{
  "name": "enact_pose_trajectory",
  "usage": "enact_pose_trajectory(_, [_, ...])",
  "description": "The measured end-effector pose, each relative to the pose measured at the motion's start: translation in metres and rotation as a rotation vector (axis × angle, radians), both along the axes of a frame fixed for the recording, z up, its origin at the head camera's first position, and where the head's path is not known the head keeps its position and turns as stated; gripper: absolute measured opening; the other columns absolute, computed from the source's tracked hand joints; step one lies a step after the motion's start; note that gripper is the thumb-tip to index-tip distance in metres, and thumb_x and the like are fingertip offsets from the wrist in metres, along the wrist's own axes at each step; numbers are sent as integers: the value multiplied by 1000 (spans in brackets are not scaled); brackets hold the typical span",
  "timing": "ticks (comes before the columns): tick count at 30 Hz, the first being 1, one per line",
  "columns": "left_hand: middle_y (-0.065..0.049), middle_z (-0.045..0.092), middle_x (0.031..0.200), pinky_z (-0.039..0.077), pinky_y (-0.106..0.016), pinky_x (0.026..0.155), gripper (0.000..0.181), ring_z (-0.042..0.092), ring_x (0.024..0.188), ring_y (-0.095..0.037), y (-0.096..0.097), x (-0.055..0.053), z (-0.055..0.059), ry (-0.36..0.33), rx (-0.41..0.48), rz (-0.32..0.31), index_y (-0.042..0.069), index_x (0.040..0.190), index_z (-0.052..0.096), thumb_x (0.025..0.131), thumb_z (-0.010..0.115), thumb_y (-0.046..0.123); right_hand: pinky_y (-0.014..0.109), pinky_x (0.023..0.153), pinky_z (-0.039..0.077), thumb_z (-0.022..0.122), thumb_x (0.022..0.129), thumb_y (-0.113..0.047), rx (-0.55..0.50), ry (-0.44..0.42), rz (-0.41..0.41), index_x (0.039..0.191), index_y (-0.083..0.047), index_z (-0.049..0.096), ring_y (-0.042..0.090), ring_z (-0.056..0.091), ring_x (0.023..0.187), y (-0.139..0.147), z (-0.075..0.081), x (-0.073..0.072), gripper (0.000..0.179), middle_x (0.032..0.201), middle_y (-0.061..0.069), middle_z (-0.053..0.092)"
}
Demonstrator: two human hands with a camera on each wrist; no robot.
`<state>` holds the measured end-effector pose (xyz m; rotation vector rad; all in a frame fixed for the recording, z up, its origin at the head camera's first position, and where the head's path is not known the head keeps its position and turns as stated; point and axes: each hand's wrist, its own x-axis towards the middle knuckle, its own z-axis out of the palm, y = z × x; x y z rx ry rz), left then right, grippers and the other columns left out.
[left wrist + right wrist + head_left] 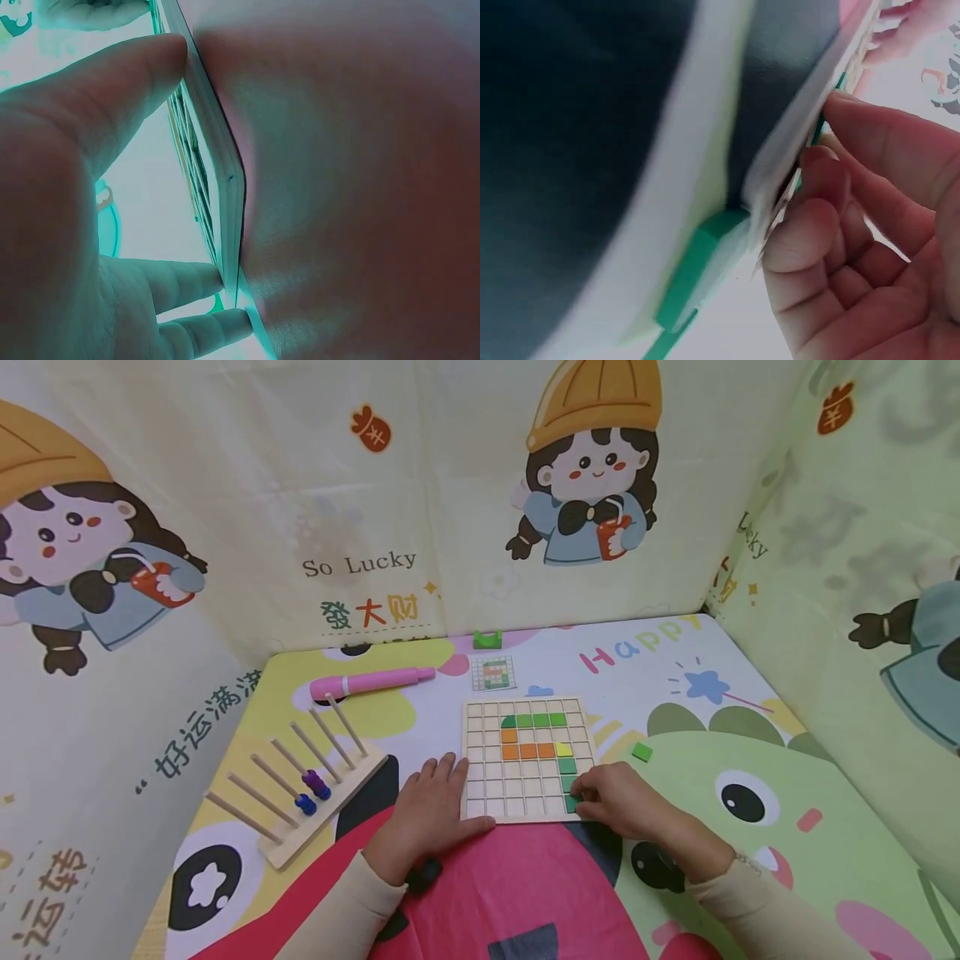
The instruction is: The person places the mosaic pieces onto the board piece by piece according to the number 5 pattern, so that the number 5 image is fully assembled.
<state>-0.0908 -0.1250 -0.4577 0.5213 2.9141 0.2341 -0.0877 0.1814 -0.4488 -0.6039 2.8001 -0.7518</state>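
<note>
A wooden grid board [484, 781] lies flat in front of me. It bears green tiles [541, 720] in an upper row, orange tiles [528, 751] below, a yellow tile [564, 749], and a column of dark green tiles [567, 766] down the right side. My left hand [426, 806] rests at the board's lower left corner, fingers along the left edge and thumb at the front edge. With thumb and fingertips, my right hand [622, 797] pinches a dark green tile [572, 804] at the lower right corner, partly covering it. A loose green tile [642, 752] lies right of the board.
Behind the board are a small pattern card [492, 673] and a green holder [487, 640]. A pink pen-shaped stick [375, 682] lies at the back left. Left of the board stands a wooden peg rack [322, 810] with blue beads [305, 804] and purple beads [317, 784].
</note>
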Motion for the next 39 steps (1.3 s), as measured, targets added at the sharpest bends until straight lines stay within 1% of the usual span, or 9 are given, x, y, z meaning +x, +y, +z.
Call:
enact_pose_trajectory(3, [-16,44,157,44,-58,111,106,43,141,-37,0,1,0,0,0,-1,9,158,41,78,75,70,22,60,47,81,88,-14,-4,0,-6,105,-10,79,9,53,72,4,2,1,18,74,-10,62])
enact_pose_trajectory(6, [-17,43,158,44,-58,111,107,43,141,-38,0,1,0,0,-2,-1,9,158,41,77,75,70,24,60,48,79,90,-15,-15,14,-67,109,-8,78,9,54,72,17,5,-2,20,76,-9,63])
enact_pose_trajectory(10, [-17,43,159,43,-60,112,107,42,143,-39,1,1,0,-6,-7,2,10,159,40,77,76,70,30,63,49,75,91,-11,1,122,-147,104,-5,76,10,58,73,47,8,-12,15,79,-5,67])
enact_pose_trajectory(13, [-17,43,158,43,-59,112,107,42,143,-39,1,1,0,-3,-14,4,10,158,40,77,75,70,33,67,52,74,90,-9,23,169,-151,102,-3,76,12,62,75,69,8,-17,13,83,-2,71])
enact_pose_trajectory(18, [-16,43,158,44,-58,111,106,43,141,-38,1,0,2,6,-16,3,9,158,41,77,75,70,35,70,53,80,87,-16,41,99,-85,100,-6,78,13,64,79,87,5,-15,17,88,-3,71])
enact_pose_trajectory(23, [-16,43,158,44,-58,112,107,43,142,-38,2,0,2,-5,-17,6,9,158,41,77,76,69,35,73,53,86,82,-21,53,40,-45,98,-10,79,10,61,82,87,0,-7,20,90,-6,70])
enact_pose_trajectory(28, [-17,43,158,44,-59,112,107,42,142,-38,3,1,2,-10,-13,7,9,158,41,77,76,69,33,69,50,84,82,-13,57,56,-53,90,-12,74,9,54,77,82,0,-2,13,84,-7,64])
enact_pose_trajectory(31, [-17,43,158,43,-59,112,107,42,142,-38,2,2,2,-9,-11,7,9,158,41,77,76,69,32,68,48,84,82,-11,40,58,-68,87,-14,69,10,53,75,80,0,0,16,82,-7,62])
enact_pose_trajectory(39, [-17,43,158,43,-58,112,107,42,143,-39,2,2,2,-2,-15,4,9,158,41,78,74,71,31,68,49,84,84,-13,13,35,-90,95,-10,72,10,55,77,82,-3,3,17,84,-6,64])
